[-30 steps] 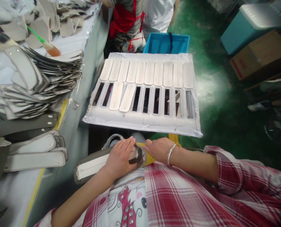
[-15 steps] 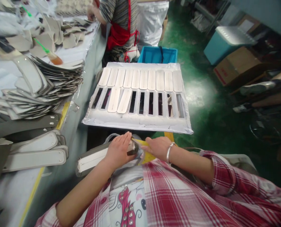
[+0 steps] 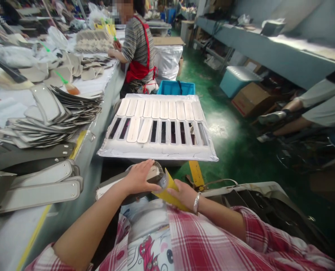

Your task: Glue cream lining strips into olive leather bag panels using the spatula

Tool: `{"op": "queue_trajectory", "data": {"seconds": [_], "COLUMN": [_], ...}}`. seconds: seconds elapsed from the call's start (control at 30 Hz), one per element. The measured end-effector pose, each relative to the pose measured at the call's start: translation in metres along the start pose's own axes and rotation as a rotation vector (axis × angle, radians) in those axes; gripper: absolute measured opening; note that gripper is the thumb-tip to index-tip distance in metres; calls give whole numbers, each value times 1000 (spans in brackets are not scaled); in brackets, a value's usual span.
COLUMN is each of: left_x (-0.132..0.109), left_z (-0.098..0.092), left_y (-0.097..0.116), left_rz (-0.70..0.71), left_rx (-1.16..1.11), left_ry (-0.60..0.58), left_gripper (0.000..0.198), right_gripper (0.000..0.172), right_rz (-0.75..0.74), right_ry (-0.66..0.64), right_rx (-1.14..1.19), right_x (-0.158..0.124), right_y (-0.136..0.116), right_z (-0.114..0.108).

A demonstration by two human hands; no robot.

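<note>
My left hand [image 3: 139, 178] lies over a long white piece with a dark edge [image 3: 105, 189] at my lap, fingers across its far side and thumb on the near side. My right hand [image 3: 182, 194] pinches a curved yellow sheet [image 3: 170, 188] close to the end of that piece. The left thumb tip reaches the sheet's edge. What lies under my left palm is hidden. Just ahead stands a white slotted rack [image 3: 156, 151], bearing a full back row of white strips [image 3: 156, 109] and two strips [image 3: 140, 130] in its front row.
On the left table are a pile of grey-white straps [image 3: 49, 128], some riveted straps [image 3: 40, 194] and a brush [image 3: 70, 88]. A co-worker in a red apron [image 3: 140, 69] works beyond, by a blue crate [image 3: 175, 87]. Someone's legs [image 3: 302, 101] extend in from the right.
My view has tilted up, showing more of the room. The yellow sheet now stands more upright and curved, and my left thumb has spread towards it.
</note>
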State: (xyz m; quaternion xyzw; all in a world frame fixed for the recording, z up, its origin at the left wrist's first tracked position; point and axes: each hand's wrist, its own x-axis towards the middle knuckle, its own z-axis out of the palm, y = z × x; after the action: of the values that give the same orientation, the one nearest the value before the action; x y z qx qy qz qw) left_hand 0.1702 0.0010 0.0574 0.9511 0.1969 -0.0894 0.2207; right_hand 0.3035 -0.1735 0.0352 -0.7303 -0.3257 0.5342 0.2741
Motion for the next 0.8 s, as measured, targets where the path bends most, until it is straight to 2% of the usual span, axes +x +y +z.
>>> {"op": "queue_trajectory", "data": {"seconds": [0.1, 0.17, 0.3, 0.4, 0.6, 0.8], "left_x": [5, 9, 15, 17, 16, 17], "left_z": [2, 4, 9, 14, 23, 26], "left_y": [1, -1, -3, 4, 21, 24], "left_rz": [5, 7, -14, -46, -162, -208], "left_rx": [-15, -34, -5, 47, 113, 109], "left_ry": [-13, -33, -38, 10, 98, 122], "left_gripper": [101, 100, 105, 105, 100, 96], "right_gripper": [21, 17, 14, 15, 24, 25], "right_rz": [101, 105, 136, 154, 221, 270], "right_ry": [-124, -131, -75, -127, -124, -81], "right_rx": [282, 349, 385, 422, 414, 382], "right_x": [-5, -8, -14, -16, -11, -9], "right_y": [-5, -10, -20, -25, -31, -39], "right_z": [11, 19, 38, 47, 54, 60]}}
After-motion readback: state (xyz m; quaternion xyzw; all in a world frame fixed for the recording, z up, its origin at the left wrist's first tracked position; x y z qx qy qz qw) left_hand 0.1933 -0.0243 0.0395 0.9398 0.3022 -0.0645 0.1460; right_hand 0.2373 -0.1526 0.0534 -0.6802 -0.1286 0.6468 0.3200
